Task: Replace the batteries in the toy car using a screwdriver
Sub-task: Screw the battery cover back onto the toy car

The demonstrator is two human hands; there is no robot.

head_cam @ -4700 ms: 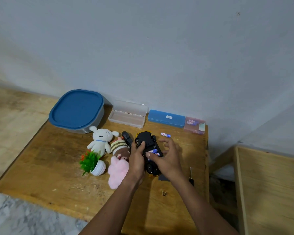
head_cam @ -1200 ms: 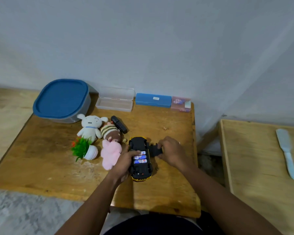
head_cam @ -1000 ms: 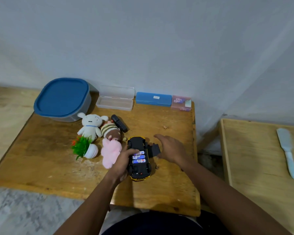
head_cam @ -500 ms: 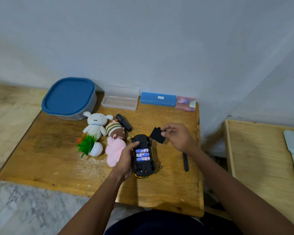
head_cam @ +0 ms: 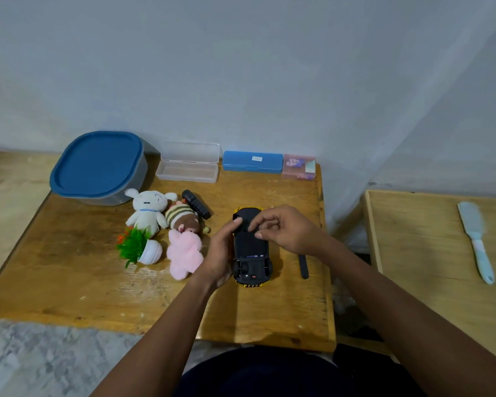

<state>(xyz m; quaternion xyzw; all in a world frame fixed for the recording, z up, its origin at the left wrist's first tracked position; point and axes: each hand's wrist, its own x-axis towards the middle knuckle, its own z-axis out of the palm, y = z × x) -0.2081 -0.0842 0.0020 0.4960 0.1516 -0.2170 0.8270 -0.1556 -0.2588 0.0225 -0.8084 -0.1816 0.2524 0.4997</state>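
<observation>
Dim, even light, cool grey cast on the wall (head_cam: pixel 241 67); soft shadow right of the toy car (head_cam: pixel 252 267); wide-angle bending at edges

One view only, from a wide-angle camera worn on the person's head. It sits above and behind the toy car (head_cam: pixel 252 269), on the near side of the desk (head_cam: pixel 69 282), and faces forward and steeply down. The car lies just below the frame's centre, near enough that its wheels and underside read clearly. Beyond the car the wall (head_cam: pixel 241 67) fills the upper half. Nearer than the car, the left forearm (head_cam: pixel 166 325) and right forearm (head_cam: pixel 398 310) rise from the bottom edge. Right of the car a second wooden surface (head_cam: pixel 427 253) enters; lines bow toward the frame edges.
</observation>
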